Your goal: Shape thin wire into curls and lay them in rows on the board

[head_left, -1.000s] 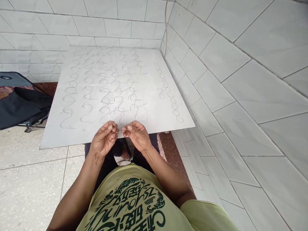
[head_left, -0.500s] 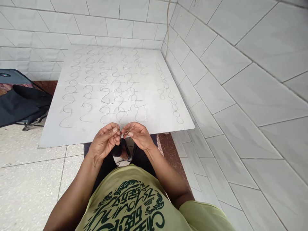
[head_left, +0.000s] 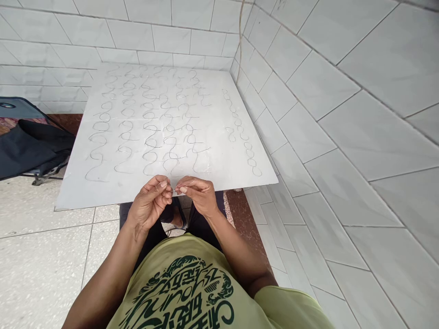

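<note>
Head view: a short thin wire (head_left: 177,189) is pinched firmly and steadily at the fingertips of the left hand (head_left: 150,203) and right hand (head_left: 199,195), held close but not touching, just over the near edge of a white board (head_left: 103,194) laid with bent wire squiggles (head_left: 151,137).

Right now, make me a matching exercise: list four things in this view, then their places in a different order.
Things:
1. Thin wire piece
2. Wavy wire loops
3. Black fabric on a metal frame
4. Lime-green printed T-shirt

Places:
A. Worn by the person
B. Lying on the white board
C. Between the fingertips of the left hand and right hand
D. Left of the board

Pairs: 1-C, 2-B, 3-D, 4-A
</note>
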The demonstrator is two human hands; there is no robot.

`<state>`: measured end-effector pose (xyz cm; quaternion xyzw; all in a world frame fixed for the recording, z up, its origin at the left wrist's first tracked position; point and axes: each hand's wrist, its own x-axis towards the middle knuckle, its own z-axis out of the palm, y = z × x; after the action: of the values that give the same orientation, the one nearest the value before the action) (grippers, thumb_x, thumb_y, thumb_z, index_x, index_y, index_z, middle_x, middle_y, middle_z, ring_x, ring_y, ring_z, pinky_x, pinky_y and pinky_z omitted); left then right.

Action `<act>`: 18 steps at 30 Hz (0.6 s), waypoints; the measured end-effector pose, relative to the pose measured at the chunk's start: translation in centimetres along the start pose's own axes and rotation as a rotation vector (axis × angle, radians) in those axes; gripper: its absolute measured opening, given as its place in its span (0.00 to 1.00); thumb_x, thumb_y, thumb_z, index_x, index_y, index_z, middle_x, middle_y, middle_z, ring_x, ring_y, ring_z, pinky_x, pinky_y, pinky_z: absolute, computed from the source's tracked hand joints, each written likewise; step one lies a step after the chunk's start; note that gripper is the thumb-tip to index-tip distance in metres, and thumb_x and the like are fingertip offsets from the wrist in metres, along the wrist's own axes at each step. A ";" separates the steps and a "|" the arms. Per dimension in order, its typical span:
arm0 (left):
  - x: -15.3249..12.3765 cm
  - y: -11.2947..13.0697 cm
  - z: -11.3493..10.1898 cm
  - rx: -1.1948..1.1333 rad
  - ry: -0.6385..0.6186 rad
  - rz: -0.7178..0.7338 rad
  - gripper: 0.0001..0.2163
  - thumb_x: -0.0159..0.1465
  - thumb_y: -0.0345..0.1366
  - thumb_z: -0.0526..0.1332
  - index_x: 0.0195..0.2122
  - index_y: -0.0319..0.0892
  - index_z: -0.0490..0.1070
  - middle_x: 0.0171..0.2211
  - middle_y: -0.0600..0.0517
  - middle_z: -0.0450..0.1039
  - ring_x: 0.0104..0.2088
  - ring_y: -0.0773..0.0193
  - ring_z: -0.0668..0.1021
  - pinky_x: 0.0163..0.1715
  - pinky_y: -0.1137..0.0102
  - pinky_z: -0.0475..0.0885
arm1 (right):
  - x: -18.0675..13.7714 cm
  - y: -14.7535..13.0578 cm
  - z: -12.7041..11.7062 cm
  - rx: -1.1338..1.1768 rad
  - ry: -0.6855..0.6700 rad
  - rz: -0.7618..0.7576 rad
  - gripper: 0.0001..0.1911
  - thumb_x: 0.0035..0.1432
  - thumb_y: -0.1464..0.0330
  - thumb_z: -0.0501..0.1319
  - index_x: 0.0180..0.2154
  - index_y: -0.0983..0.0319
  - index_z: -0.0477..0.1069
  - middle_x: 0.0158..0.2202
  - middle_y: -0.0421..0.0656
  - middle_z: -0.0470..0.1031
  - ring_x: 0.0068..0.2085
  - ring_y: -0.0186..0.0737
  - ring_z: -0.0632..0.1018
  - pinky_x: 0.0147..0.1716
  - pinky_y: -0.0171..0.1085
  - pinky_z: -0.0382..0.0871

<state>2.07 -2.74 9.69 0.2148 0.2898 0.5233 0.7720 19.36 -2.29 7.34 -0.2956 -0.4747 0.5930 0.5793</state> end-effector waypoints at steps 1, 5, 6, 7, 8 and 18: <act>0.0 -0.1 0.0 -0.017 -0.003 -0.001 0.07 0.59 0.27 0.72 0.38 0.36 0.79 0.30 0.52 0.78 0.26 0.73 0.79 0.28 0.82 0.78 | -0.1 0.2 0.0 0.029 0.010 0.017 0.06 0.56 0.63 0.74 0.33 0.58 0.83 0.34 0.43 0.82 0.35 0.39 0.79 0.38 0.41 0.75; 0.0 -0.2 -0.3 -0.062 -0.063 -0.073 0.10 0.58 0.30 0.74 0.40 0.33 0.80 0.29 0.51 0.78 0.24 0.73 0.77 0.24 0.81 0.77 | -0.3 0.5 -0.1 0.156 -0.016 0.113 0.08 0.56 0.62 0.74 0.34 0.59 0.81 0.35 0.42 0.83 0.35 0.39 0.80 0.37 0.41 0.76; 0.0 -0.2 -0.4 -0.067 -0.075 -0.085 0.11 0.58 0.30 0.74 0.41 0.32 0.80 0.29 0.50 0.78 0.23 0.74 0.77 0.22 0.81 0.77 | -0.3 0.4 -0.2 0.179 -0.031 0.125 0.08 0.56 0.62 0.74 0.34 0.59 0.81 0.35 0.43 0.83 0.36 0.40 0.80 0.38 0.41 0.76; 0.1 -0.2 -0.6 -0.070 -0.083 -0.089 0.12 0.57 0.31 0.75 0.41 0.32 0.80 0.29 0.50 0.78 0.22 0.74 0.76 0.21 0.82 0.75 | -0.3 0.3 -0.2 0.194 -0.045 0.135 0.09 0.57 0.61 0.74 0.34 0.59 0.81 0.35 0.43 0.83 0.36 0.40 0.81 0.38 0.41 0.76; 0.1 -0.2 -0.7 -0.073 -0.086 -0.086 0.13 0.56 0.31 0.75 0.41 0.32 0.81 0.29 0.50 0.78 0.21 0.75 0.75 0.19 0.83 0.74 | -0.3 0.2 -0.1 0.204 -0.054 0.144 0.09 0.57 0.61 0.74 0.34 0.59 0.81 0.35 0.43 0.83 0.37 0.40 0.81 0.39 0.41 0.76; 0.4 -0.5 -0.8 -0.055 -0.075 -0.107 0.13 0.53 0.29 0.77 0.38 0.32 0.81 0.25 0.52 0.76 0.18 0.79 0.70 0.14 0.85 0.65 | -0.6 0.1 -0.2 0.212 -0.121 0.168 0.11 0.55 0.59 0.75 0.34 0.59 0.82 0.34 0.43 0.83 0.37 0.41 0.81 0.39 0.42 0.74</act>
<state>1.96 -2.51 8.68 0.1969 0.2574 0.4806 0.8149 19.60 -2.85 7.05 -0.2350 -0.4170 0.7031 0.5258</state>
